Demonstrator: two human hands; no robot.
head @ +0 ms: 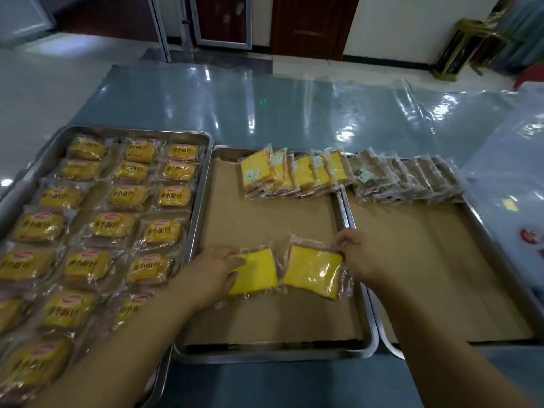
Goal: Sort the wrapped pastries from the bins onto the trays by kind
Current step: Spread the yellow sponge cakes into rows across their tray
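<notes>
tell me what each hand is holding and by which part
The left hand grips the left clear-wrapped yellow cake slice by its left edge; the right hand pinches the right clear-wrapped yellow cake slice by its upper right corner.

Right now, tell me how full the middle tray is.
Mostly empty: middle tray holds one far row and two near slices; bare paper between.

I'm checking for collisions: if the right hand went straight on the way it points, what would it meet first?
Probably the row of yellow slices at the far end of the middle tray; only bare brown paper lies between. The right hand pinches a wrapped yellow slice. Height is hard to judge.
</notes>
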